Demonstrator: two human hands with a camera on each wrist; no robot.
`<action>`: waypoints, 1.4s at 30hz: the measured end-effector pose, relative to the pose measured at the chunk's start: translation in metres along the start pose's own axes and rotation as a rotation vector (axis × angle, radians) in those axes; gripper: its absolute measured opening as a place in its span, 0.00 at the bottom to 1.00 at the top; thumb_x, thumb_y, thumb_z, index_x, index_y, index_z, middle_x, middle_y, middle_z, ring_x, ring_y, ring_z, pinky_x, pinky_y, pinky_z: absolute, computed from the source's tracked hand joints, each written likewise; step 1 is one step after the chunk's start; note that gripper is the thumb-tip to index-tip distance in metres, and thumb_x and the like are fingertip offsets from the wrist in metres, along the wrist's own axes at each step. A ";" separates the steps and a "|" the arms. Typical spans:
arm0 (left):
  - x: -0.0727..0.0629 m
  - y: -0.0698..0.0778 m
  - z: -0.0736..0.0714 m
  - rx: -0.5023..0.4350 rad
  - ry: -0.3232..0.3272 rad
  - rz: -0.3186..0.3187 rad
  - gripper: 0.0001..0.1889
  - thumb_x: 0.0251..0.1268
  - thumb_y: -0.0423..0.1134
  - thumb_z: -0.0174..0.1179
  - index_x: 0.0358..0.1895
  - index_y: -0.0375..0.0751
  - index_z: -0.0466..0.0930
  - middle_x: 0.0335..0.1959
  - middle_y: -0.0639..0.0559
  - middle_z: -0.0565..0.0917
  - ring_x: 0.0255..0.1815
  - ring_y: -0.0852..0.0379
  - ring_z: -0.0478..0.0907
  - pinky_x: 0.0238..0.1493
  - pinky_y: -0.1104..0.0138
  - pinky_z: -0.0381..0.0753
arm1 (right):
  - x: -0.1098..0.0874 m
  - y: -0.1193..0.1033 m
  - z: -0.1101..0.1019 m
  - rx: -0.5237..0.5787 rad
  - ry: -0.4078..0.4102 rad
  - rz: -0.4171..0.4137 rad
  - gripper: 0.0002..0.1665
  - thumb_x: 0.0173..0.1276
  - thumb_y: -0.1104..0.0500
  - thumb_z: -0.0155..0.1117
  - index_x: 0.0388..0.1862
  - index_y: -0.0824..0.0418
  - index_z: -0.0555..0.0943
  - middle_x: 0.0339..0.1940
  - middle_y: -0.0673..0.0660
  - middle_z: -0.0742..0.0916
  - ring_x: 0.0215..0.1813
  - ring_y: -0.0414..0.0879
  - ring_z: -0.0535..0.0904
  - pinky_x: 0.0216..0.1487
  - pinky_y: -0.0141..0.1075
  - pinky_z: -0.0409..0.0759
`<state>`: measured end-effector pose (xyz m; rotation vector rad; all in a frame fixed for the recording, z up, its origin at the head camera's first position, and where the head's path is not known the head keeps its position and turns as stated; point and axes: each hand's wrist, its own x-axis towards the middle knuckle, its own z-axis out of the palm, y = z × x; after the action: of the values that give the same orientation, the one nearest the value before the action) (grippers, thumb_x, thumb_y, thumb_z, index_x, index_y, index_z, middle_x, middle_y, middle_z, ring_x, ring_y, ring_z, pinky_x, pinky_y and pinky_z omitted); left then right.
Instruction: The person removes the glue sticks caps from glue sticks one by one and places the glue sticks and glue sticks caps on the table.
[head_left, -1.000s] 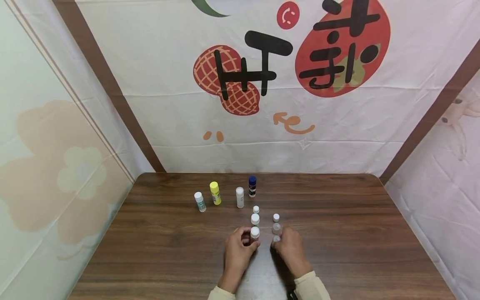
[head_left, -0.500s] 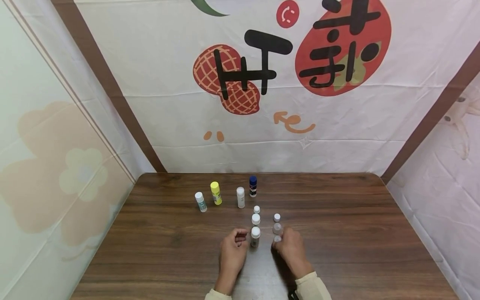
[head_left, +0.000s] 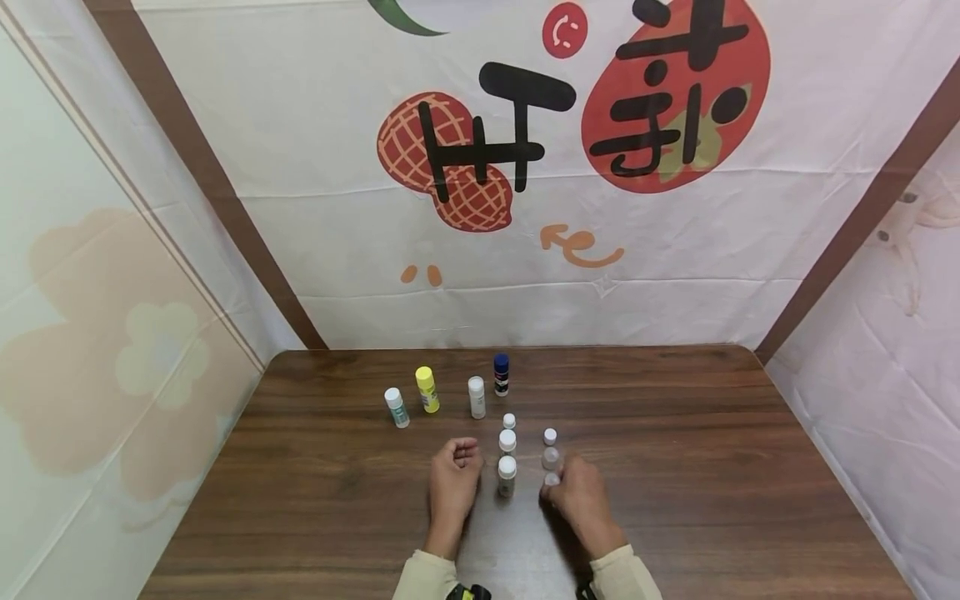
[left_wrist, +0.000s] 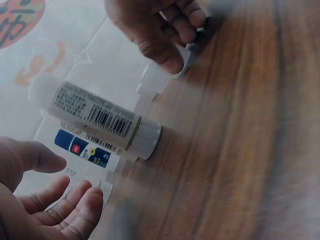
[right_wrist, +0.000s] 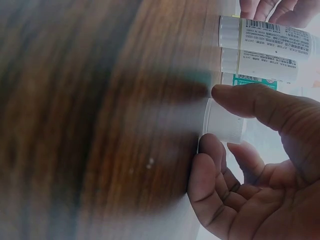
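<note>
My left hand (head_left: 455, 481) holds nothing, its fingers loosely bent, just left of a row of three upright white-capped glue sticks. The nearest glue stick (head_left: 507, 477) has a barcode label in the left wrist view; behind it stand a second white-capped stick (head_left: 507, 442) and a third (head_left: 509, 422), partly hidden. Right of that row lies a line of caps. With thumb and fingers my right hand (head_left: 581, 500) pinches the nearest, a whitish ribbed cap (right_wrist: 227, 121), at the table. Beyond it sit a translucent cap (head_left: 551, 458) and a small white cap (head_left: 550, 436).
Farther back stand a teal-labelled glue stick (head_left: 397, 408), a yellow glue stick (head_left: 427, 390), a white glue stick (head_left: 477, 397) and a dark blue glue stick (head_left: 502, 375). The wooden table (head_left: 712, 467) ends at a printed cloth backdrop (head_left: 675, 308).
My left hand has let go of the nearest glue stick and drawn away to the left. That stick stays upright. My right hand keeps its place at the nearest cap.
</note>
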<state>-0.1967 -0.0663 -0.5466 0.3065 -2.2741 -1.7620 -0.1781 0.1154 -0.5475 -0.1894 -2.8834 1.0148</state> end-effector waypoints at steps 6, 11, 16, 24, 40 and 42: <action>0.016 0.001 0.005 -0.039 0.021 -0.065 0.09 0.55 0.26 0.63 0.40 0.28 0.81 0.31 0.44 0.84 0.30 0.56 0.79 0.30 0.73 0.76 | 0.001 0.001 0.000 0.009 -0.008 0.003 0.19 0.37 0.64 0.76 0.15 0.57 0.71 0.14 0.50 0.76 0.20 0.46 0.70 0.22 0.39 0.69; 0.025 0.000 0.012 -0.080 0.046 -0.069 0.10 0.55 0.28 0.66 0.40 0.28 0.81 0.32 0.43 0.84 0.31 0.55 0.79 0.29 0.73 0.75 | 0.001 0.001 0.000 0.002 -0.008 -0.004 0.18 0.38 0.64 0.75 0.15 0.57 0.71 0.15 0.51 0.76 0.20 0.46 0.70 0.22 0.39 0.70; 0.031 -0.004 0.017 -0.095 0.080 -0.079 0.10 0.54 0.29 0.68 0.39 0.28 0.81 0.31 0.42 0.83 0.30 0.54 0.80 0.27 0.73 0.75 | 0.001 0.001 -0.001 0.009 -0.011 -0.014 0.18 0.38 0.65 0.74 0.16 0.57 0.71 0.16 0.51 0.76 0.21 0.47 0.70 0.23 0.40 0.70; 0.041 -0.008 0.024 -0.126 0.110 -0.056 0.11 0.53 0.28 0.68 0.40 0.27 0.81 0.33 0.41 0.83 0.31 0.53 0.81 0.29 0.74 0.76 | 0.003 0.001 -0.002 0.014 -0.008 -0.018 0.18 0.37 0.65 0.74 0.16 0.57 0.70 0.16 0.51 0.76 0.21 0.47 0.69 0.23 0.40 0.69; 0.062 -0.002 0.035 0.025 0.147 -0.012 0.19 0.52 0.32 0.71 0.49 0.31 0.82 0.42 0.40 0.85 0.39 0.49 0.84 0.40 0.59 0.82 | 0.005 0.004 0.001 0.004 0.001 -0.024 0.19 0.35 0.65 0.74 0.15 0.57 0.69 0.16 0.51 0.76 0.21 0.46 0.69 0.22 0.40 0.70; 0.064 -0.001 0.036 0.026 0.140 -0.005 0.20 0.52 0.31 0.71 0.50 0.31 0.81 0.44 0.39 0.85 0.41 0.48 0.84 0.42 0.57 0.82 | 0.005 0.004 0.000 -0.001 0.000 -0.027 0.19 0.35 0.65 0.75 0.15 0.57 0.70 0.15 0.51 0.76 0.21 0.46 0.69 0.22 0.40 0.70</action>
<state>-0.2692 -0.0537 -0.5517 0.4265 -2.2009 -1.6590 -0.1824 0.1193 -0.5501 -0.1503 -2.8783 1.0096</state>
